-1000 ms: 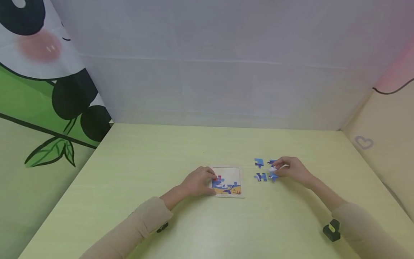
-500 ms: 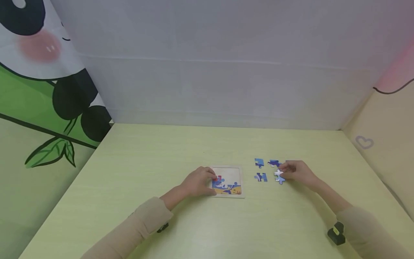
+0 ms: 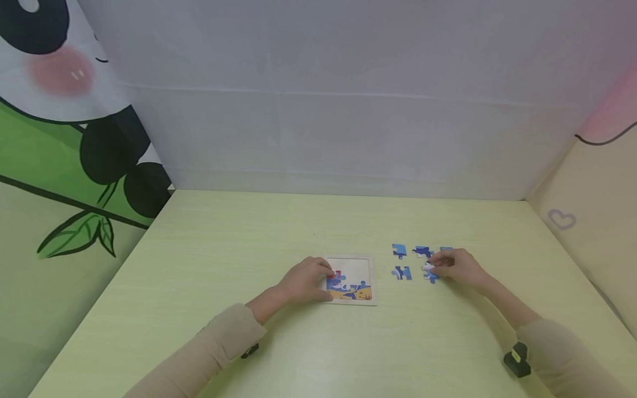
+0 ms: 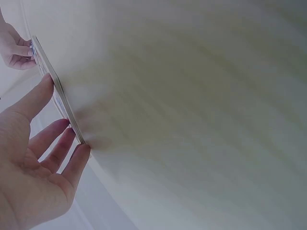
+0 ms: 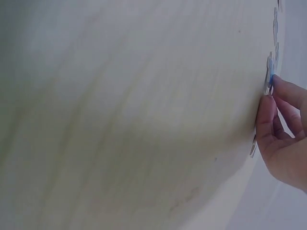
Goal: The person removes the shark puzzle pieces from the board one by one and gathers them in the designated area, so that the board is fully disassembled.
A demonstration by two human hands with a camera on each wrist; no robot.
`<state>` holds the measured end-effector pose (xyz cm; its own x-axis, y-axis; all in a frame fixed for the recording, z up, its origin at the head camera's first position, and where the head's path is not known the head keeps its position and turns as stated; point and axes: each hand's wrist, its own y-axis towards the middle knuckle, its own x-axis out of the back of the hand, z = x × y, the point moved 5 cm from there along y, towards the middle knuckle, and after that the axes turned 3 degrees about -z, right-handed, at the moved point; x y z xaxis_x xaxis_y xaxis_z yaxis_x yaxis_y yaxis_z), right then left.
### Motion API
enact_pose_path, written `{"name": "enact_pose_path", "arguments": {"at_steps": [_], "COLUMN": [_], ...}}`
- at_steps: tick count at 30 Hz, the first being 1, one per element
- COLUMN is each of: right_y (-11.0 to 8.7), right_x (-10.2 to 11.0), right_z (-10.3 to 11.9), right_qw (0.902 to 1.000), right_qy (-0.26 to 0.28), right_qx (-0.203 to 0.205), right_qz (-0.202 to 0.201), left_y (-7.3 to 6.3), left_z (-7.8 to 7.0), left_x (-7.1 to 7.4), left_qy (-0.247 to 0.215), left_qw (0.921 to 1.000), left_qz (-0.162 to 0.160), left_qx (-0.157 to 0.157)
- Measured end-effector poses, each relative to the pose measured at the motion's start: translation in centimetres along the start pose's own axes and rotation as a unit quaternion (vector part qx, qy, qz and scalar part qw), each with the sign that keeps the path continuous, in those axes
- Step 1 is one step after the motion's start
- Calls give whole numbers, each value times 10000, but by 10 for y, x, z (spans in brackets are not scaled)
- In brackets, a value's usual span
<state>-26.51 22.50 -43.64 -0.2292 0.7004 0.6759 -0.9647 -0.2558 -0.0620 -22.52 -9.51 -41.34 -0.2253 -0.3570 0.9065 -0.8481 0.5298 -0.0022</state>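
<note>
In the head view, my left hand grips the left side of a square wooden puzzle board, thumb at the near corner and fingers farther up. Several joined pieces fill the board's lower part, with a red patch at the left; its upper part shows bare wood. To the right, my right hand pinches a white-and-blue jigsaw piece low over the table. The left wrist view shows the board edge-on at the fingertips. In the right wrist view, thumb and fingers meet at the piece's edge.
Several loose blue jigsaw pieces lie around the right hand: one piece at the back left, a darker piece beside it, another piece in front, and a piece partly behind the hand. A grey cloth wall closes the table's far side.
My right hand has shifted right with the pinched piece, uncovering the darker loose piece and one at the far right; over the last half second it barely moves. My left hand stays on the board.
</note>
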Motion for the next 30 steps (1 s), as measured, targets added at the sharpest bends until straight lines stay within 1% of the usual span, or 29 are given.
{"name": "enact_pose_path", "arguments": {"at_steps": [3, 10, 14, 17, 19, 23, 26, 30], "right_y": [0, 1, 2, 5, 8, 19, 24, 30], "right_x": [-1, -1, -1, 1, 0, -10, -28, -59], "right_z": [0, 0, 1, 7, 16, 43, 65, 86], "right_qw": [10000, 9999, 9996, 9989, 9983, 9953, 9925, 9918], "right_qy": [-29, -140, -281, -426, -462, -386, -326, -116], "right_qx": [-29, -41, 31, 185, 346, 882, 1174, 1222], "right_qz": [20, -37, -19, -34, -91, -105, 29, 361], "left_y": [-1, 0, 0, 1, 1, 1, 1, 1], "left_z": [-1, -1, 0, 1, 1, 3, 4, 3], "left_x": [1, 0, -1, -1, -1, 0, 1, 3], "left_qy": [-4, 38, 21, 49, 83, 174, 158, 79], "left_qw": [10000, 10000, 10000, 9999, 9999, 9997, 9996, 9998], "left_qz": [33, 41, 54, 66, 79, 102, 103, 90], "left_qx": [70, 40, 74, 105, 121, 162, 201, 186]}}
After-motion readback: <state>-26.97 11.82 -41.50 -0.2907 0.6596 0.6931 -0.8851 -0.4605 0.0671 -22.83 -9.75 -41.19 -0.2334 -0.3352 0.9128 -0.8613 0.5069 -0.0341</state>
